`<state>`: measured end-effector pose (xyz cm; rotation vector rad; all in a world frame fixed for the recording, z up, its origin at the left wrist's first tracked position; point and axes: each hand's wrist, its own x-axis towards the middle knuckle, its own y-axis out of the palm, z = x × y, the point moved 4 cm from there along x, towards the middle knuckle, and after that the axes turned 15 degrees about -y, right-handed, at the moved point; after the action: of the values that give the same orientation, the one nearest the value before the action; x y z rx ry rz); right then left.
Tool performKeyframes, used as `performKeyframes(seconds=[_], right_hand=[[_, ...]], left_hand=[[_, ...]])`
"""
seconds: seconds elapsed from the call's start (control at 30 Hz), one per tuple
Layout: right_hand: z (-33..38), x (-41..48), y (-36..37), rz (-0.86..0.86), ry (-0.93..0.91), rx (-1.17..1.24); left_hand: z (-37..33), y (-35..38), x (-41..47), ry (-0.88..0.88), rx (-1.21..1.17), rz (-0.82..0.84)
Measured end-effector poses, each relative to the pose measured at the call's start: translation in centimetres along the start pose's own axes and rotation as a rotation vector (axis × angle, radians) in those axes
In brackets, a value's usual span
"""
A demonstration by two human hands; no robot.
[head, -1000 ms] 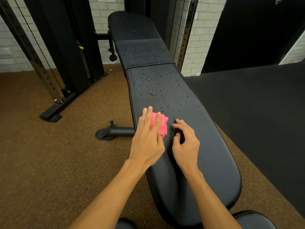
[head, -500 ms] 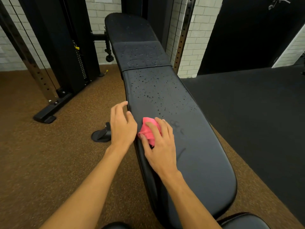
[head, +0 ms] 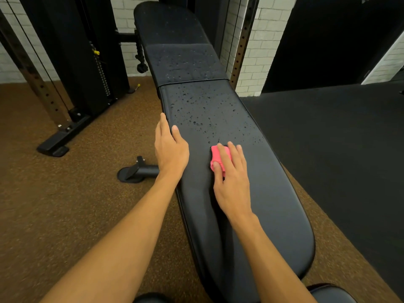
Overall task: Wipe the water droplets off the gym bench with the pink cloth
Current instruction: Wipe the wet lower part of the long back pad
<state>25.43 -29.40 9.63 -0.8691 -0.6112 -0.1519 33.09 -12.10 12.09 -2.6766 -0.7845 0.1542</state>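
Note:
A long black gym bench [head: 273, 193] runs away from me, its padded top glossy. Water droplets [head: 196, 110] speckle the far half of the long pad and the textured section behind it; the near half looks dry. A folded pink cloth [head: 218, 155] lies on the middle of the pad. My right hand [head: 231, 182] presses flat on the cloth, thumb hooked over its near edge. My left hand [head: 170, 149] grips the bench's left edge, fingers over the side and thumb on top, holding no object.
A black bench foot [head: 137, 171] juts out on the brown floor at the left. A cable machine with a weight stack [head: 96, 68] stands at the back left. A perforated steel upright [head: 242, 40] rises right of the bench. Black matting [head: 338, 138] covers the right floor.
The cloth passed from my left hand to my right. My right hand then slid it from the bench's left edge to the middle. My left hand moved onto the left edge.

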Motion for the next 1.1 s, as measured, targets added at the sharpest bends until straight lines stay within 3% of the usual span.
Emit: performKeyframes(seconds=[0.2,0.4,0.47,0.67,0.9,1.1], right_hand=[[0.5,-5.5,-1.8,0.112,-0.205,-0.052],[-2.5,-4.0,-2.5,0.01,0.086,-0.089],[-1.8,-2.5,-1.5,-0.007,0.103,-0.078],[0.6,-3.5,-0.8,0.173,-0.239,-0.067],[-1.5,1.7,-0.6,0.035,0.0,-0.099],[0.3,0.5,-0.2,0.177,-0.278,-0.085]], left_hand=[[0.2,0.0,0.1,0.026,0.011,-0.028],[0.3,0.1,0.0,0.023,0.016,-0.029],[0.2,0.0,0.0,0.021,0.02,-0.033],[0.2,0.1,0.0,0.018,0.028,-0.03],[0.3,0.1,0.0,0.013,0.017,-0.034],[0.3,0.1,0.1,0.017,0.012,-0.036]])
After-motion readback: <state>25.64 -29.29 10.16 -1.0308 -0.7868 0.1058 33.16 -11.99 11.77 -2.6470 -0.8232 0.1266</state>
